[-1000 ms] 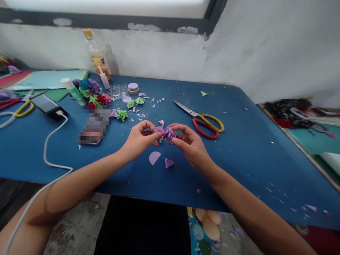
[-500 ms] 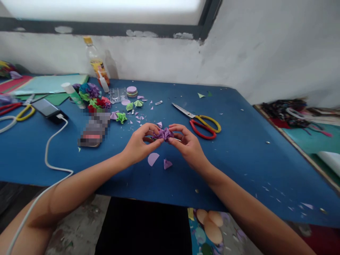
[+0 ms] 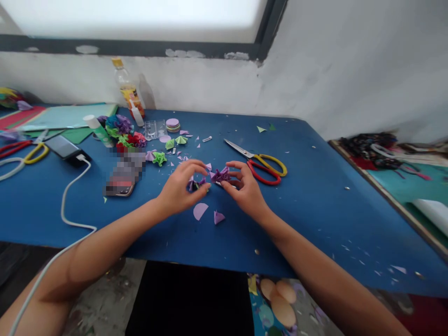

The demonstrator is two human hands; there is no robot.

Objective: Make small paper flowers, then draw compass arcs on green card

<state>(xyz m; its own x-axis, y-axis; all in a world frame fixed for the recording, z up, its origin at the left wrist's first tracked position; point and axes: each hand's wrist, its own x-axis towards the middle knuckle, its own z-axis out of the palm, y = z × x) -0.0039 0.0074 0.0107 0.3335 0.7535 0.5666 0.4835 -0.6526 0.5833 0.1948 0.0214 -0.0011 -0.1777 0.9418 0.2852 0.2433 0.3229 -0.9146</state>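
A ruffled purple paper flower (image 3: 220,175) is pinched between the thumb and fingers of my right hand (image 3: 247,189), just above the blue table. My left hand (image 3: 182,186) is a little apart from it, thumb and fingers spread in a curve. Purple and dark bits (image 3: 198,183) show in the gap of the left hand; whether it touches them I cannot tell. In front of both hands lie a lilac paper half-circle (image 3: 200,211) and a small folded purple paper piece (image 3: 219,217).
Red-and-yellow-handled scissors (image 3: 264,165) lie beyond my right hand. Left of my hands are a phone (image 3: 122,179), paper flowers (image 3: 126,135), a glue stick (image 3: 98,130) and a bottle (image 3: 128,88). A white cable (image 3: 65,200) crosses my left forearm. Round lilac papers (image 3: 172,123) are stacked behind.
My left hand has let go of the purple flower and drawn slightly left, its fingers opening. The right hand keeps the flower. The whole view has shifted slightly.
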